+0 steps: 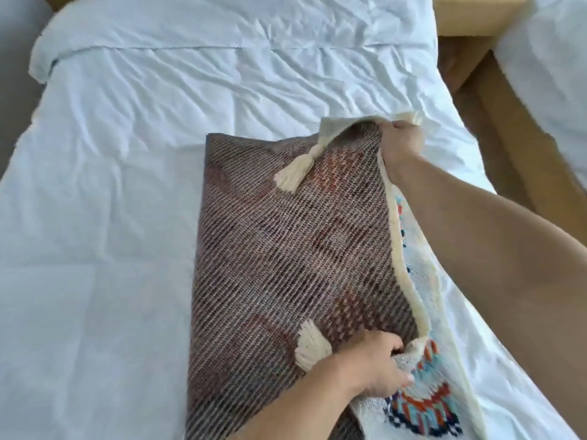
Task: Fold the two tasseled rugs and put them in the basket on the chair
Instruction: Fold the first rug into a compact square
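- One tasseled rug (286, 255) lay on the white bed sheet (111, 217), right of the bed's middle, mostly backing side up: brown-grey woven mesh with faint red patches.
- Rug's right edge was lifted and turned over; cream pile border and coloured pattern (teal, orange, dark blue) showed along the right and at bottom right.
- Right hand (401, 144) was at the rug's far right corner, fingers closed around the cream edge, corner raised off the bed.
- Far tassel (297, 173), cream, hung from that lifted corner down onto the backing, just left of and below the right hand.
- Left hand (371, 363) was at the near right part of the rug, fingers curled and pinching the folded-over edge, thumb on the patterned side.
- Near tassel (309, 344), cream, lay on the backing touching the left wrist area, just left of the fingers.
- Both forearms were bare; the right arm crossed over the patterned strip of the rug.
- Sheet was wrinkled, with a folded-back duvet edge (127, 50) at the far end.
- Tan wooden bed frame (508, 128) ran beside the bed at right; more white bedding (552, 58) at far right.
- Second rug, basket, chair: out of view.
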The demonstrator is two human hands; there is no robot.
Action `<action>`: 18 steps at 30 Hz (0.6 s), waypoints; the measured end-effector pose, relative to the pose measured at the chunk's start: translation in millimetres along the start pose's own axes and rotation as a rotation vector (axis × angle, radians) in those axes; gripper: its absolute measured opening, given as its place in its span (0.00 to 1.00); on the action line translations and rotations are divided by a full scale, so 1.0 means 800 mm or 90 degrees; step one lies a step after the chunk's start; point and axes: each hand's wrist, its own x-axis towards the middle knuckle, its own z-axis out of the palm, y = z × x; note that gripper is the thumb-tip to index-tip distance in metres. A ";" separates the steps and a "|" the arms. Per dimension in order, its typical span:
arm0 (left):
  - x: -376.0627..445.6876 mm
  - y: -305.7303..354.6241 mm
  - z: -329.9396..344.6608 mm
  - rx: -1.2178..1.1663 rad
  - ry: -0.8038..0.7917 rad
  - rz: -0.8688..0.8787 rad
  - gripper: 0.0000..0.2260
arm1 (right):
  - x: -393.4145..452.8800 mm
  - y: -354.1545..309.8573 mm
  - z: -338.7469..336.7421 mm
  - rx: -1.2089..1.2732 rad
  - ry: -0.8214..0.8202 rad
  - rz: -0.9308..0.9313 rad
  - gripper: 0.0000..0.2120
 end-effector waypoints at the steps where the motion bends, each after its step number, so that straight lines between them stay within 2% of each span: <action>1: 0.016 0.013 0.019 -0.003 -0.013 -0.002 0.26 | 0.014 0.025 -0.023 -0.004 -0.002 0.019 0.13; 4: 0.052 0.031 0.069 -0.049 -0.049 -0.002 0.30 | 0.028 0.109 -0.087 -0.062 -0.087 0.118 0.17; 6: 0.065 0.027 0.093 -0.051 -0.034 -0.019 0.29 | 0.012 0.170 -0.128 -0.081 -0.148 0.194 0.34; 7: 0.068 0.022 0.100 -0.022 -0.004 -0.029 0.27 | -0.004 0.199 -0.148 -0.113 -0.160 0.211 0.38; 9: 0.071 0.003 0.106 0.050 0.097 -0.046 0.21 | -0.049 0.252 -0.182 -0.216 -0.172 0.218 0.34; 13: 0.058 -0.061 0.097 0.080 0.311 -0.130 0.14 | -0.179 0.318 -0.224 -0.371 -0.213 0.206 0.25; 18: 0.010 -0.163 0.089 0.142 0.370 -0.289 0.12 | -0.304 0.385 -0.245 -0.431 -0.171 0.240 0.19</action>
